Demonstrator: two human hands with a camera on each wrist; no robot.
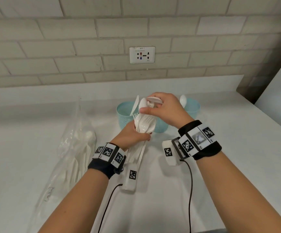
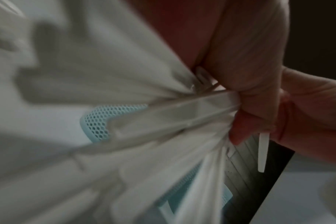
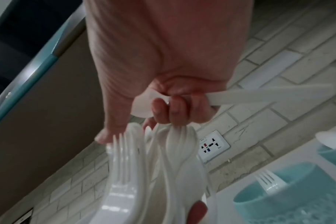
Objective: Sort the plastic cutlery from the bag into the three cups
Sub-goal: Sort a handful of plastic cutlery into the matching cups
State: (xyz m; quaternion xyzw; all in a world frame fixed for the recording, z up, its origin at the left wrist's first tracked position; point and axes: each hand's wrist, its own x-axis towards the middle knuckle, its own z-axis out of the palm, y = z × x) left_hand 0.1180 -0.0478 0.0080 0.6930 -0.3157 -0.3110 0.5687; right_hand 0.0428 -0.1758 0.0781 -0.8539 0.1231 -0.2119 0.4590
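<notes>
My left hand (image 1: pixel 136 133) grips a bunch of white plastic cutlery (image 1: pixel 144 125) by the handles, forks and spoons pointing up, just in front of the cups. Above the bunch, my right hand (image 1: pixel 149 108) holds a white spoon (image 3: pixel 259 94) across its palm under curled fingers. Its thumb and forefinger touch the top of another spoon (image 1: pixel 142 104) in the bunch. Three teal mesh cups stand behind: the left cup (image 1: pixel 123 115) holds a knife-like piece (image 1: pixel 135 105), the middle cup (image 3: pixel 278 197) holds forks (image 3: pixel 267 181), and the right cup (image 1: pixel 193 107) holds a spoon (image 1: pixel 183 100).
The clear plastic bag (image 1: pixel 76 148) lies on the white counter (image 1: pixel 220 165) to my left with more white cutlery inside. A brick wall with a socket plate (image 1: pixel 142 55) stands behind the cups. The counter's edge runs down the right side.
</notes>
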